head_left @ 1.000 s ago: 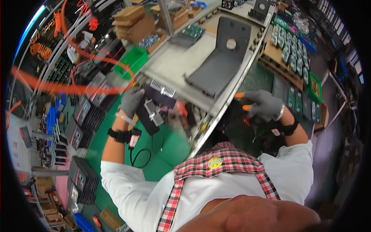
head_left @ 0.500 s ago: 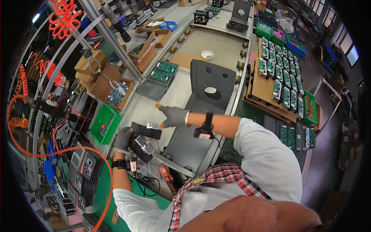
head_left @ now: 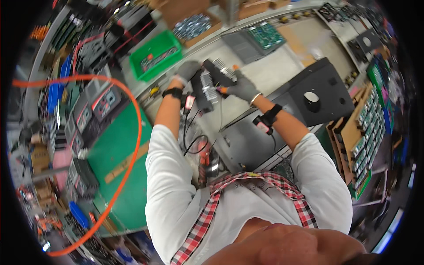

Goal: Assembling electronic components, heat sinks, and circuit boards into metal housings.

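Note:
Both my hands wear grey gloves and meet on a black finned electronic unit [head_left: 211,84] held above the grey bench [head_left: 274,73]. My left hand [head_left: 187,70] grips its left end. My right hand [head_left: 240,88] holds its right side, with an orange-tipped tool between the fingers and pressed to the unit. Black cables [head_left: 194,132] hang down from the unit toward my chest. Each wrist carries a black strap.
A green bin [head_left: 154,55] with parts sits left of the hands. A black metal plate with a round hole [head_left: 320,95] lies to the right, and a green circuit board [head_left: 264,36] lies behind. Trays of boards [head_left: 364,128] line the right edge. An orange hose [head_left: 132,132] loops on the left.
My right hand has come in from pointing over the bench and closed on the unit. My left hand has lifted the unit up and forward. The view has swung left.

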The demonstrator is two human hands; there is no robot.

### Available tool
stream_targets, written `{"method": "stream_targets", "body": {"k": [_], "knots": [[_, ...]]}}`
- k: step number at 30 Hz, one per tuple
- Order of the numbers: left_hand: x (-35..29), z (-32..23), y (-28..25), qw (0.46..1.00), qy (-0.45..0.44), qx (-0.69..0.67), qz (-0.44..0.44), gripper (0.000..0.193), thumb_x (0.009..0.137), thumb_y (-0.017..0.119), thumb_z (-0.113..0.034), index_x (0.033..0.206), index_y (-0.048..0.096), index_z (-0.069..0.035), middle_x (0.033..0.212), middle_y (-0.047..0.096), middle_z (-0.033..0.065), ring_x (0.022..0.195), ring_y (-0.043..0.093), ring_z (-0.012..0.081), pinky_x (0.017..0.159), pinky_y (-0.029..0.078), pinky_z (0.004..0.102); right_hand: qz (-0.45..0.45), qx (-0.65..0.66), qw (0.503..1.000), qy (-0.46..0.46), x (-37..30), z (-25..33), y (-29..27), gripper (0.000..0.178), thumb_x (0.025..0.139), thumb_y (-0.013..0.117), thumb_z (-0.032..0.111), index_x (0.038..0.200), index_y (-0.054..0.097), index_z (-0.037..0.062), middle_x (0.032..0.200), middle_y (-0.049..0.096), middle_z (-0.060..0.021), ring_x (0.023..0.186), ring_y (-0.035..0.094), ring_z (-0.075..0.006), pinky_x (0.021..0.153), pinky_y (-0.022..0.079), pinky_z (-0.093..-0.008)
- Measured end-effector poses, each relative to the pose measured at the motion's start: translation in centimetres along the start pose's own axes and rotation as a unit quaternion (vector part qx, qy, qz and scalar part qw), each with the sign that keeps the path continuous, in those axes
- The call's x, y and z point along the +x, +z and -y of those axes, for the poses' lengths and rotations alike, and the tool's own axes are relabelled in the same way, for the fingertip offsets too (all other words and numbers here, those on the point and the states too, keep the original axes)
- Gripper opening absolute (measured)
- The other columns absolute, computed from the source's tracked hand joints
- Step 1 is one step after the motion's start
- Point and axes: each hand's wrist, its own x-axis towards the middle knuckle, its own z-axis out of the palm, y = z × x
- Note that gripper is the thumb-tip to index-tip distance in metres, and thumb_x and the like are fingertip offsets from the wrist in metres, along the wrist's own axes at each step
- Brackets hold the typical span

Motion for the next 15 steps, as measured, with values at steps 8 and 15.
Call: {"method": "stream_targets", "body": {"k": [8, 15], "knots": [[-4.4, -4.7, -3.5, 0.689, -0.521, -0.459, 0.205, 0.042, 0.079, 0.051, -0.041, 0.084, 0.056, 0.000, 0.070, 0.059, 0.0116, 0.068, 0.060, 0.0226, 0.061, 0.048, 0.0304, -0.036, -0.014, 0.999, 0.005, 0.8, -1.2, 0.9, 0.101, 0.054, 0.071, 0.040, 0.128, 0.020, -0.0049, 0.111, 0.047, -0.0255, 0.103, 0.049, -0.0331, 0.084, 0.040, -0.0325], [-8.0, -10.5, 0.4, 0.695, -0.430, -0.557, -0.145, 0.031, 0.081, 0.049, -0.021, 0.099, 0.052, 0.004, 0.085, 0.058, 0.0074, 0.072, 0.056, 0.0131, 0.064, 0.045, 0.0246, -0.041, -0.025, 0.999, 0.020, 0.8, 0.1, 0.8, 0.082, 0.052, 0.072, 0.035, 0.114, 0.038, -0.0075, 0.103, 0.053, -0.0225, 0.095, 0.054, -0.0281, 0.079, 0.042, -0.0304]]}}
